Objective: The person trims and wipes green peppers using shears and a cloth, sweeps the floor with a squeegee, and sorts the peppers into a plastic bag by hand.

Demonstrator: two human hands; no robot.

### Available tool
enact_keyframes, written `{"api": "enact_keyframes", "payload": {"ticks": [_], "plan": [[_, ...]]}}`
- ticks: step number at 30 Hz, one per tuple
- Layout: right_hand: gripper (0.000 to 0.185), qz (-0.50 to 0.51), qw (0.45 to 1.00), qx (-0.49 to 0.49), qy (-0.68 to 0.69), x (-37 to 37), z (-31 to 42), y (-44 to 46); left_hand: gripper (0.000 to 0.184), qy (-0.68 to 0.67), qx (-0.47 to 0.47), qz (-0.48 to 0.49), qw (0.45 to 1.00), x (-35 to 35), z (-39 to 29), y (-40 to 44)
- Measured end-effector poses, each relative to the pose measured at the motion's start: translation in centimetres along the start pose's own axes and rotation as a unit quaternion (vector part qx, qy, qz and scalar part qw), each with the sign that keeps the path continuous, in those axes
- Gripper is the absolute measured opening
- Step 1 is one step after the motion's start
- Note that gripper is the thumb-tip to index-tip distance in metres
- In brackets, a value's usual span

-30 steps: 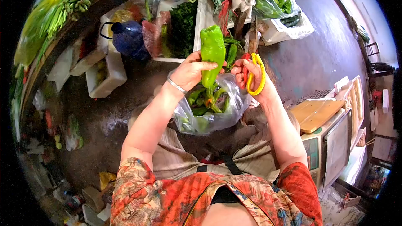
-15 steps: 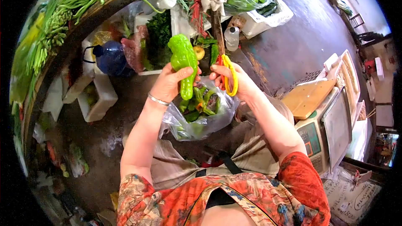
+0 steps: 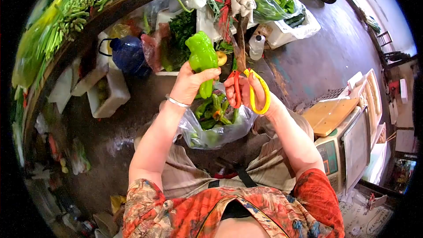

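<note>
Closed around a long green pepper (image 3: 202,55), the grip of the left hand (image 3: 189,83) had its thumb across the near half in the head view; the fingers underneath were hidden. Right-hand grip (image 3: 257,90) held a pair of scissors (image 3: 240,59), the red and yellow handles spread and the blades pointing far. The scissors stood just right of the pepper, apart from it.

The pepper's near tip hung over the far left part of a clear plastic bag (image 3: 194,134) between the knees. No cut showed on its visible side, so any cutting of this one seemed not yet done.

Green peppers and pieces (image 3: 216,105), one with an orange patch, lay in the bag; which had been cut could not be told. Beyond the hands, a yellowish round item (image 3: 221,57) lay near a clear bottle (image 3: 256,46). How many peppers were left was not clear.
</note>
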State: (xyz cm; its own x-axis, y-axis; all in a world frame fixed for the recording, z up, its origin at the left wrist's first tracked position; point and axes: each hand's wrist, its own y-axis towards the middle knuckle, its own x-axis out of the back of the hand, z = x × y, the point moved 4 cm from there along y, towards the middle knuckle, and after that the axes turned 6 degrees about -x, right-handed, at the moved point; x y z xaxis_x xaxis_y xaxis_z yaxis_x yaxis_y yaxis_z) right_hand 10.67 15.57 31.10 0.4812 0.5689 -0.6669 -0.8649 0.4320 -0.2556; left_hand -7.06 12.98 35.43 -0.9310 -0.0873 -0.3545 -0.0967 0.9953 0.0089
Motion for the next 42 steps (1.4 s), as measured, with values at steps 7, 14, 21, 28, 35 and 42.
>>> {"api": "enact_keyframes", "payload": {"ticks": [7, 14, 21, 28, 35, 42], "plan": [[0.053, -0.056, 0.99, -0.041, -0.123, 0.9, -1.0, 0.5, 0.031, 0.105, -0.058, 0.01, 0.993, 0.3, 0.4, 0.3], [0.041, -0.108, 0.968, -0.028, -0.227, -1.0, -0.5, 0.2, 0.028, 0.079, -0.047, 0.079, 0.993, -0.8, 1.8, -0.1], [0.051, -0.13, 0.897, -0.106, -0.41, -3.6, 0.9, -0.7, 0.027, 0.264, -0.093, -0.099, 0.955, 3.3, 0.4, 1.5], [0.059, -0.203, 0.909, -0.022, -0.364, 0.5, -0.2, 0.2, 0.031, 0.127, 0.006, -0.065, 0.99, 3.2, 0.2, 1.3], [0.065, -0.239, 0.852, -0.056, -0.462, -1.5, 1.1, -0.4, 0.027, 0.098, 0.044, -0.089, 0.99, 2.3, 0.8, 0.9], [0.059, -0.258, 0.89, 0.003, -0.375, 0.4, 0.4, -0.1, 0.057, -0.118, -0.007, 0.089, 0.989, 2.0, -1.8, 0.5]]}}
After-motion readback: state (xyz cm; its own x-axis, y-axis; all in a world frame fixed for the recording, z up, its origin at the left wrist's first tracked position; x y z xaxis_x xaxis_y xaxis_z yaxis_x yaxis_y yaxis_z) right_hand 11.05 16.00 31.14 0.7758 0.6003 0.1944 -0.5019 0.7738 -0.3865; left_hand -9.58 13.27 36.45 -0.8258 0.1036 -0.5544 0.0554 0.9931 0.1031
